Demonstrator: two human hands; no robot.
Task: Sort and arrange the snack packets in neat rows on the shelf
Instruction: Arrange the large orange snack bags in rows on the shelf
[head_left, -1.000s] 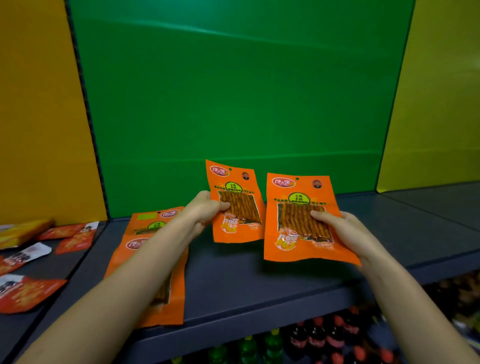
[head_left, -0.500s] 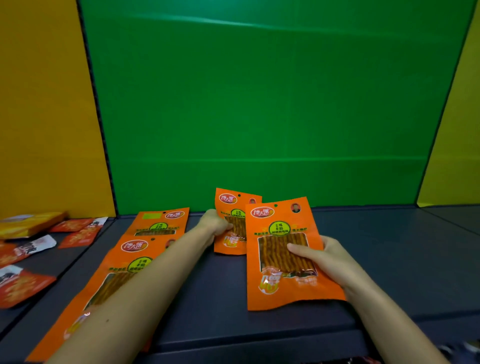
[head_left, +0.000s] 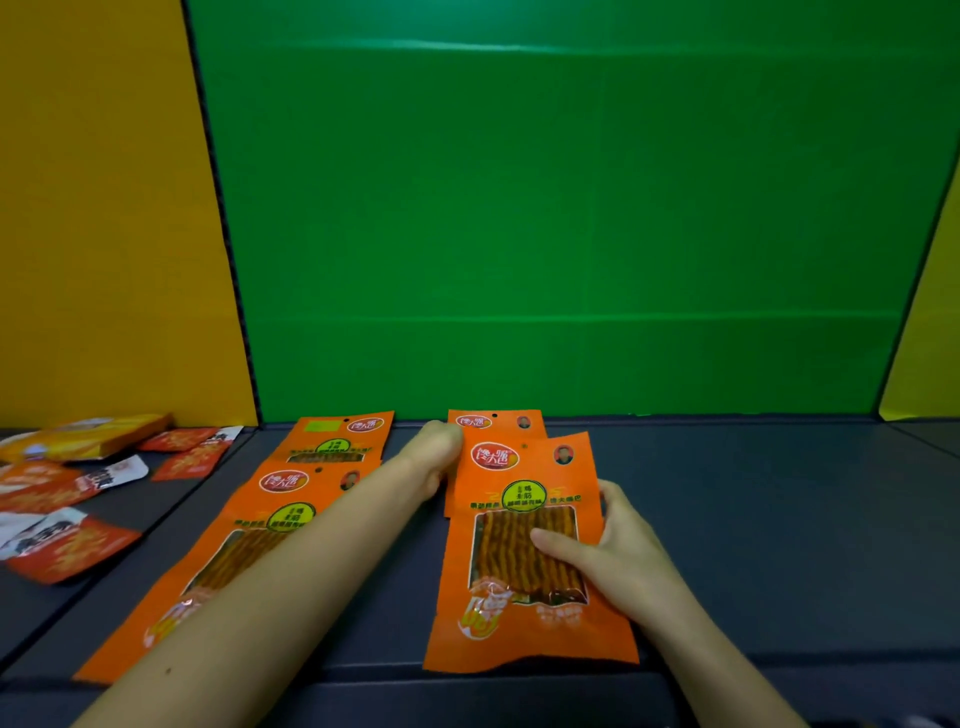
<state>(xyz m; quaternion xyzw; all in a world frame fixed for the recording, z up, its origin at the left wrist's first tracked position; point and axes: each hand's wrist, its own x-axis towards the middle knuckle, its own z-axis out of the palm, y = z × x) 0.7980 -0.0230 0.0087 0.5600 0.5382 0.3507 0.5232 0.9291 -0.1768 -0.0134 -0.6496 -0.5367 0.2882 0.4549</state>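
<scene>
Four orange snack packets lie on the dark grey shelf (head_left: 753, 519). My right hand (head_left: 608, 551) grips the near right packet (head_left: 509, 613), thumb over its clear window and fingers at its right edge. That packet overlaps the lower part of the far right packet (head_left: 496, 421), which my left hand (head_left: 436, 447) holds at its left edge near the back wall. To the left, a near packet (head_left: 244, 535) lies partly under my left forearm and overlaps a far packet (head_left: 340, 434).
On the neighbouring shelf section to the left lie several smaller red-and-white snack packets (head_left: 62, 545) and a yellow packet (head_left: 88, 436). A green back panel (head_left: 571, 234) stands behind the shelf, with yellow panels on either side. Bare shelf stretches to the right.
Both hands have lowered their packets from upright in the air to flat on the shelf. The right packet now overlaps the left one, forming a column.
</scene>
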